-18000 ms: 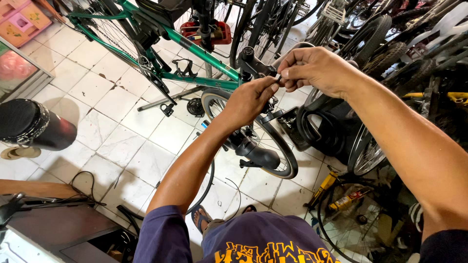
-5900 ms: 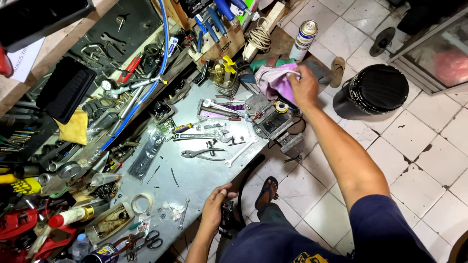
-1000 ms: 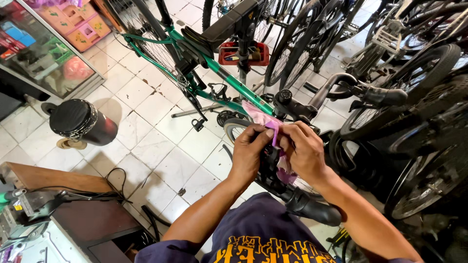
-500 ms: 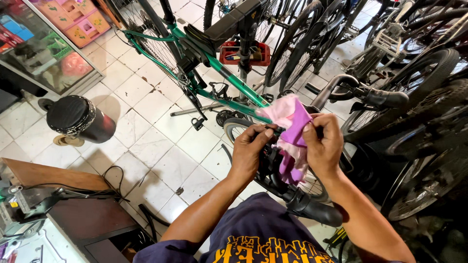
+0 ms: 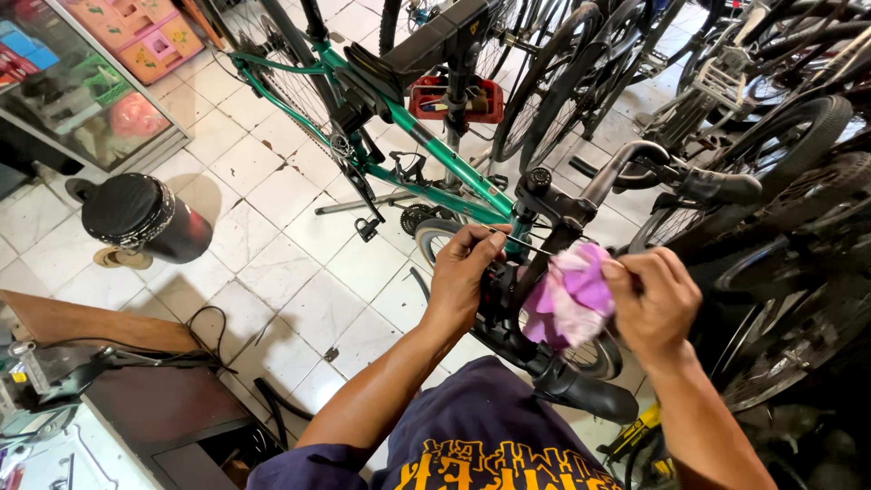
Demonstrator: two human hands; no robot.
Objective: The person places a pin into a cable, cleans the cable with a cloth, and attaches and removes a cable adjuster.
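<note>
1. Far up and left of the handlebar, behind a glass shopfront: pink and orange boxes, flat and rectangular, with a round pink package lower down; print too small to tell.
2. Up from the handlebar, on the stand post: a red tray, rectangular, with small tools inside.
3. Pink cloth: crumpled, soft, pink-to-violet with paler folds, bunched just below the handlebar stem and against the dark brake lever body.
4. Right hand: closed around the cloth, thumb and fingers pinching its right side.
5. Left hand: fingertips pinched shut on a thin cable, just left of the stem.
6. Cable: a fine dark line, long axis roughly level, running from the left hand rightward toward the stem.
7. Handlebar: black, long axis slanting from the near grip at lower middle up to the far grip at upper right.
8. Green bicycle frame: tube slanting from upper left down to the stem.
9. Left of the handlebar, on the white tiled floor: a black round stool.
10. Lower left of the handlebar: a brown table edge with black wires.
</note>
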